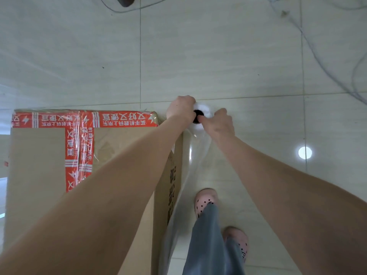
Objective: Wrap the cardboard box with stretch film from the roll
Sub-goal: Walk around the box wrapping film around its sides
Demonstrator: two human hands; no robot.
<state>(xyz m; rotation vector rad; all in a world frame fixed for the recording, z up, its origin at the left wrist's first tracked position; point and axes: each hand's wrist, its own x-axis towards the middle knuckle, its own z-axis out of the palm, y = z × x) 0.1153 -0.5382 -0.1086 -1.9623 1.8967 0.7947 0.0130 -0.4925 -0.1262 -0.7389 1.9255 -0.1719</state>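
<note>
Beside the cardboard box (39, 175) — 2 hands, left hand (181, 109) and right hand (219, 124), grip the roll (204, 110).

The large brown cardboard box (39, 165) stands on the pale tiled floor at the left, its top sealed with red tape printed in white characters; the white roll of clear stretch film (204, 109), seen end-on with a dark core, sits just past the box's far right corner, gripped between the left hand (181, 108) and right hand (219, 122); the transparent film sheet (190, 175) runs from it along the box's right side.
</note>
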